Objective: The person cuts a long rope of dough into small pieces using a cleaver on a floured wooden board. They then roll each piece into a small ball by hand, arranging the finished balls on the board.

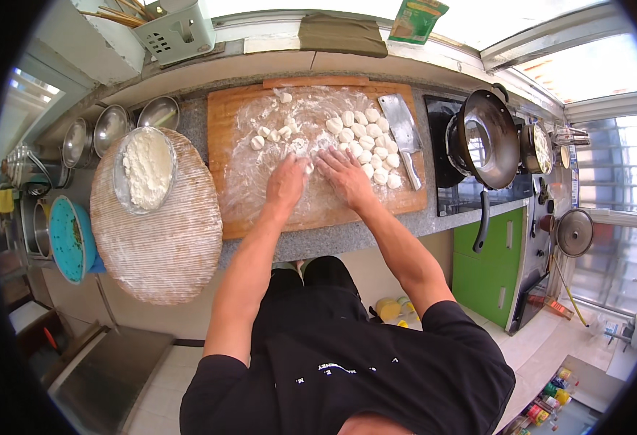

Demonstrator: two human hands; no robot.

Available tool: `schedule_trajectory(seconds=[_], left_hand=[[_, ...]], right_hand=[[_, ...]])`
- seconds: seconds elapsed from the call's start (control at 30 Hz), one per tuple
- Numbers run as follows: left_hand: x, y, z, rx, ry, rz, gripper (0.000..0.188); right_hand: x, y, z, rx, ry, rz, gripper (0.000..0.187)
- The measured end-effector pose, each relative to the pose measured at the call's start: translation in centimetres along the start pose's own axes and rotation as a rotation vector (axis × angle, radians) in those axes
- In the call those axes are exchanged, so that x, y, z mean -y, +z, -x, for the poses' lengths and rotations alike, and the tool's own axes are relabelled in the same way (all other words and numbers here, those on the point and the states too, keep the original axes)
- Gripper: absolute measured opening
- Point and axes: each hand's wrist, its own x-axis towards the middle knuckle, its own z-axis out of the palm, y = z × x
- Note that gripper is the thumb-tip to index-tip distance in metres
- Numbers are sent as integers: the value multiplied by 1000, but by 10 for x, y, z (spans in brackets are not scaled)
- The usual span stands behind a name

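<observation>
On a floured wooden board [242, 196], my two hands are side by side. My left hand [287, 181] is closed, its fingers together and turned down, with a small dough piece [309, 167] at its thumb. My right hand [345, 177] lies palm down with fingers apart, next to a cluster of floured dough pieces [366, 141]. A few loose dough pieces [258, 142] lie beyond my left hand. Right of the cluster rests a cleaver [400, 123] with a pale handle. Whatever is under my right palm is hidden.
Left of the board is a round floured tray [155, 250] bearing a bowl of flour [146, 170]. Metal bowls [112, 129] stand behind it, a turquoise basin [70, 239] farther left. On the right, a wok [489, 138] sits over the cooktop [445, 188], its handle jutting toward me.
</observation>
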Motion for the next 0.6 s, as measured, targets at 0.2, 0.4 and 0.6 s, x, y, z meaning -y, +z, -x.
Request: schedule_trajectory(seconds=[0.2,0.4,0.6], left_hand=[[7,-5,30,-53,-150,148,42],[34,-8,44,-410,-329,224,32],[44,-12,35,-495,-308,210,29]], right_hand=[[22,-8,-27,-139,269,-273,48],[74,12,-80,-130,286,-213,72],[85,13,-80,-58,283,-44,87]])
